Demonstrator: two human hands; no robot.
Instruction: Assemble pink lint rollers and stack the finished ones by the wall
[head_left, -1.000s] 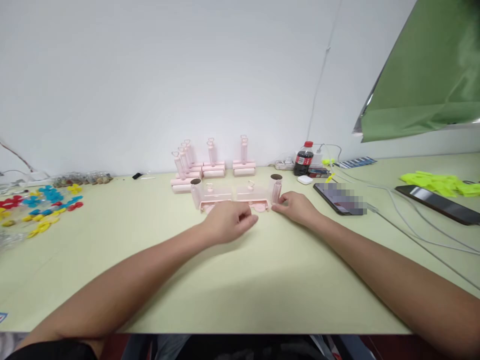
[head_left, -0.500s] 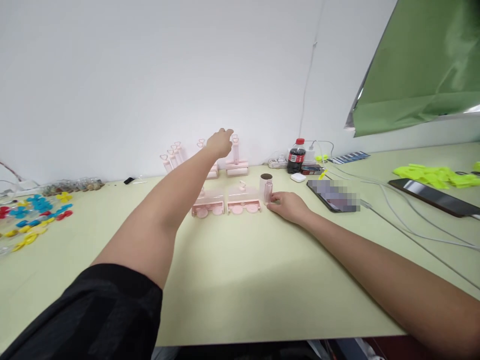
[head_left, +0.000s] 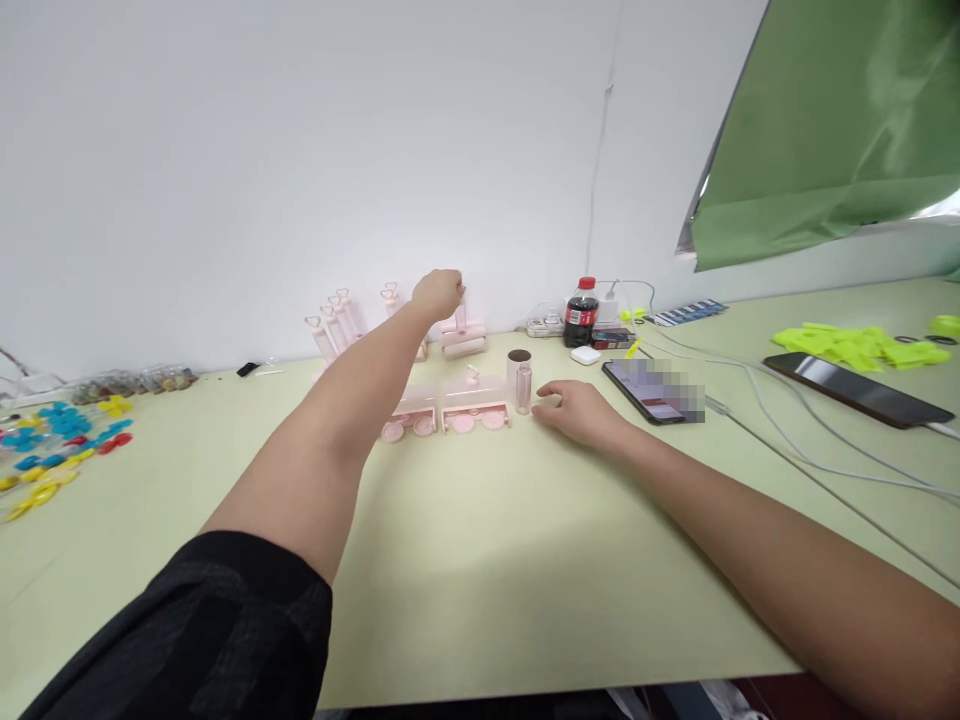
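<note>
At the back, against the wall, my left hand (head_left: 439,294) is closed round the top of the upright handle of a pink lint roller (head_left: 463,338). The hand hides the handle's top. My right hand (head_left: 576,411) rests on the table with fingers apart and holds nothing. Just left of its fingertips stands a small clear pink tube (head_left: 523,388), in front of a wider roll with a brown core (head_left: 518,357). Two pink roller cases (head_left: 475,405) with clear covers lie side by side, round pink discs at their fronts. My left forearm partly covers the left one.
Several pink handles with heart-shaped loops (head_left: 330,325) lean against the wall. A cola bottle (head_left: 580,312), a white case (head_left: 586,355), a phone (head_left: 651,390), a dark tablet-like device (head_left: 855,389) and cables lie right. Coloured plastic pieces (head_left: 64,430) are spread left.
My left hand's fingers have closed on the lint roller's handle, and the roller tilts slightly. My right hand has let go of the small clear tube and sits apart from it.
</note>
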